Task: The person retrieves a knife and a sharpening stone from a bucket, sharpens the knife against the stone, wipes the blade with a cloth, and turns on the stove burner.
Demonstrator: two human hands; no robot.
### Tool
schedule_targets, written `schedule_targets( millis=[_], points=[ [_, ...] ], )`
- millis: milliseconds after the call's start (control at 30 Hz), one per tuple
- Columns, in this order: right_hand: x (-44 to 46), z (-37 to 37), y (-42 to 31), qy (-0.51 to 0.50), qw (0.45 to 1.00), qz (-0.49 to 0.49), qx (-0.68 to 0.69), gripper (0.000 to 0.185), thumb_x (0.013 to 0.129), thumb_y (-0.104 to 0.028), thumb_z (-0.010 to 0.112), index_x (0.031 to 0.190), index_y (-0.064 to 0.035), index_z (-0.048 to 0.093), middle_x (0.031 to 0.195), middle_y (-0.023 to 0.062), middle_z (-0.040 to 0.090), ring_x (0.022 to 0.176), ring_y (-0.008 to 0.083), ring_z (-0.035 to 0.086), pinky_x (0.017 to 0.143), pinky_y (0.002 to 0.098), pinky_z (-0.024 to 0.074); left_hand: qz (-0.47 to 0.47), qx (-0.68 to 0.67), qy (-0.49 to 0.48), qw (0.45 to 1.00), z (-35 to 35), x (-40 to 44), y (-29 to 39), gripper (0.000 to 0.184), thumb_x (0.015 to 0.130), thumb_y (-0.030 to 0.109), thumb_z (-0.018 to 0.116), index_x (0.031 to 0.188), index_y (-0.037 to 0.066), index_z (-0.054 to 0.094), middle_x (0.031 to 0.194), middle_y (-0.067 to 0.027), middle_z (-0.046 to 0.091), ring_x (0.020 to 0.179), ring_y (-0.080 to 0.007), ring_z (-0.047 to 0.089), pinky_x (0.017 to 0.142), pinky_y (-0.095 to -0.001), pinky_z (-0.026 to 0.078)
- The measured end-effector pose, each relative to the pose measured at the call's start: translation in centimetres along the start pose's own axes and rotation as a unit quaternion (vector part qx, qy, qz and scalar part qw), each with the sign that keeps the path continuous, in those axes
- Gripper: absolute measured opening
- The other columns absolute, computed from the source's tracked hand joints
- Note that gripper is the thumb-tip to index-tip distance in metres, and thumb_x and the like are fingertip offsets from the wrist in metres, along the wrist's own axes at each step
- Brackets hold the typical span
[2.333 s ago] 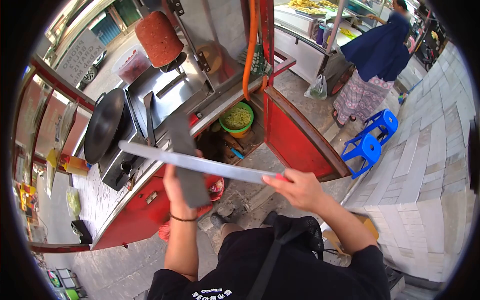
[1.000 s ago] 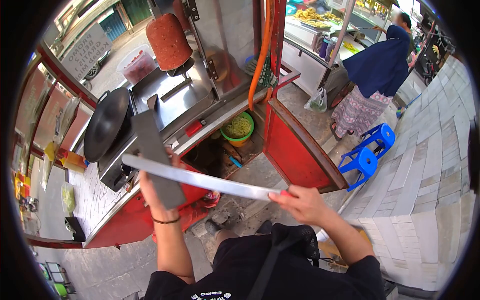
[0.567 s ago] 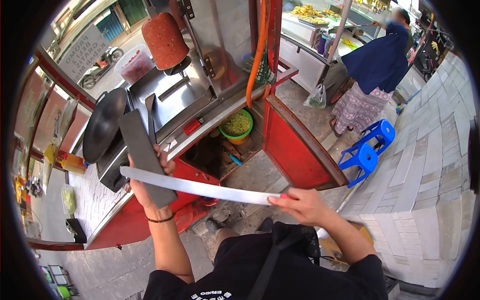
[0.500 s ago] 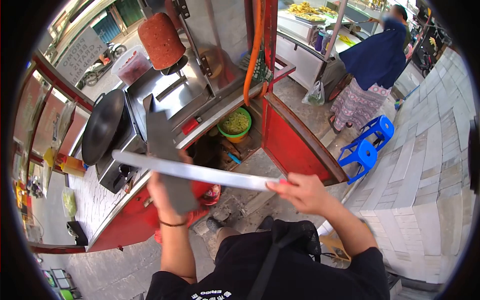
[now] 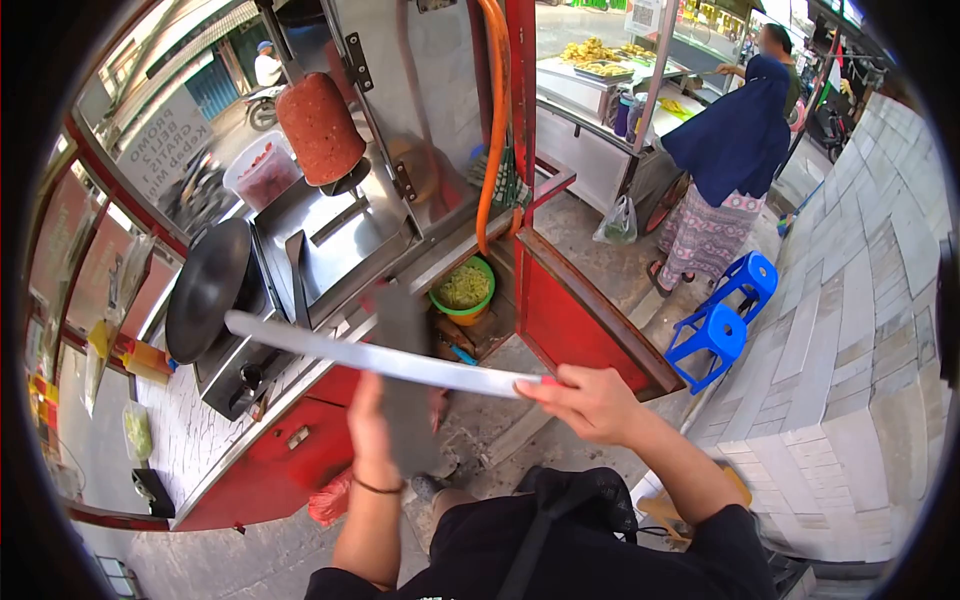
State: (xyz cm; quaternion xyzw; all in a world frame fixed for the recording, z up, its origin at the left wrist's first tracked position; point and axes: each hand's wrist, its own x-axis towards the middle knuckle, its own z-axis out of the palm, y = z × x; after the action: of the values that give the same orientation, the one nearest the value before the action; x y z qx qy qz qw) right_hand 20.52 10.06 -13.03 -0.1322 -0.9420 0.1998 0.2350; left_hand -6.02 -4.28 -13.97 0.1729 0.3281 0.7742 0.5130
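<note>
In my right hand (image 5: pixel 588 405) is the red handle of a long kebab knife (image 5: pixel 450 374), its pale blade pointing left across my front. My left hand (image 5: pixel 372 430) grips a long grey sharpening stone (image 5: pixel 408 430), which stands nearly upright and is blurred by motion. The blade crosses in front of the stone's middle; whether the two touch I cannot tell. Beyond them, a red-brown column of kebab meat (image 5: pixel 322 130) hangs on a vertical spit over the steel griddle (image 5: pixel 345 240). A dark spatula (image 5: pixel 298 275) rests on the griddle's front.
A black wok (image 5: pixel 208 290) sits left on the stall. Shredded greens fill a green basin (image 5: pixel 464 288) inside the open cabinet, beside its red door (image 5: pixel 590 315). Two blue stools (image 5: pixel 712 345) stand near the tiled wall (image 5: pixel 830 340). A person in a navy covering (image 5: pixel 730 130) stands at another stall.
My left hand has swung right with the stone, now more upright. The knife has shifted slightly left and down in view. A motorbike rider has come into sight at upper left.
</note>
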Motion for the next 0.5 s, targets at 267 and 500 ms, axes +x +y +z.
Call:
schedule_targets(
  millis=[267,500],
  points=[
    [-1.5,3.0,-2.0,-0.012,0.999,-0.042,0.024,0.046,0.092,-0.022,0.067,0.137,-0.0308,0.063,0.076,0.0040,0.048,0.059,0.0216,0.052,0.050,0.0354,0.0446,0.039,-0.060,0.010,0.997,0.1,0.7,3.9,0.055,0.104,0.052,0.044,0.113,0.000,0.061,0.091,-0.0128,0.063,0.073,-0.0214,0.060,0.064,-0.0349,0.054],
    [3.1,0.7,-1.4,0.021,0.999,-0.021,0.017,0.046,0.091,-0.022,0.068,0.136,-0.0297,0.064,0.072,0.0045,0.046,0.056,0.0223,0.051,0.049,0.0360,0.0441,-0.041,0.092,0.038,0.994,-0.7,-1.4,-3.6,0.054,0.101,0.046,0.052,0.132,0.003,0.055,0.115,-0.0117,0.066,0.095,-0.0251,0.065,0.085,-0.0391,0.053]
  ],
)
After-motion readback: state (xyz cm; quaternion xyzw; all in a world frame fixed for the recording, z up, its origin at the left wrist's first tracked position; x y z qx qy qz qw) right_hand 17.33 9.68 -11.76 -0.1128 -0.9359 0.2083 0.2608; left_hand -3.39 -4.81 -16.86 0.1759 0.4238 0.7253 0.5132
